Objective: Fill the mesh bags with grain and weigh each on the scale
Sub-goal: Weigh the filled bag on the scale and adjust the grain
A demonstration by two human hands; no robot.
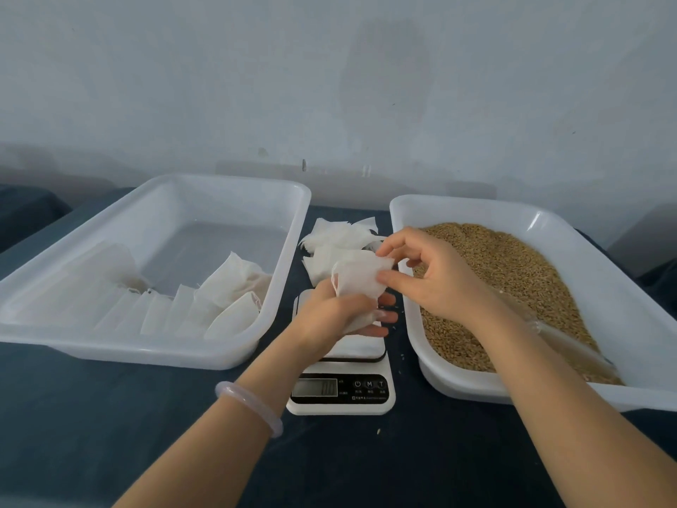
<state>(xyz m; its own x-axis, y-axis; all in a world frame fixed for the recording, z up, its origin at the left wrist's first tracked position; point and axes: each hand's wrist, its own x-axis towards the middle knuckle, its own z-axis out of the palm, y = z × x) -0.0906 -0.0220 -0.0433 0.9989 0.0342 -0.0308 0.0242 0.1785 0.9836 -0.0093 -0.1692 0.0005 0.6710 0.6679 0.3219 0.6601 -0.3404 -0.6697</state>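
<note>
Above the white kitchen scale (pixel 342 392) I hold a white mesh bag (pixel 357 282). My left hand (pixel 335 317) grips its lower part from underneath. My right hand (pixel 428 273) pinches the bag's upper right edge between thumb and fingers. Behind the bag lies a loose pile of empty mesh bags (pixel 340 238) on the dark cloth. Brown grain (pixel 513 284) fills the white tray (pixel 472 384) on the right. The scale's platform is partly hidden by my left hand.
A white tray (pixel 121 352) on the left holds several filled mesh bags (pixel 219 306) lined along its near side. A dark blue cloth (pixel 91 434) covers the table, with a few stray grains near the scale. A pale wall stands behind.
</note>
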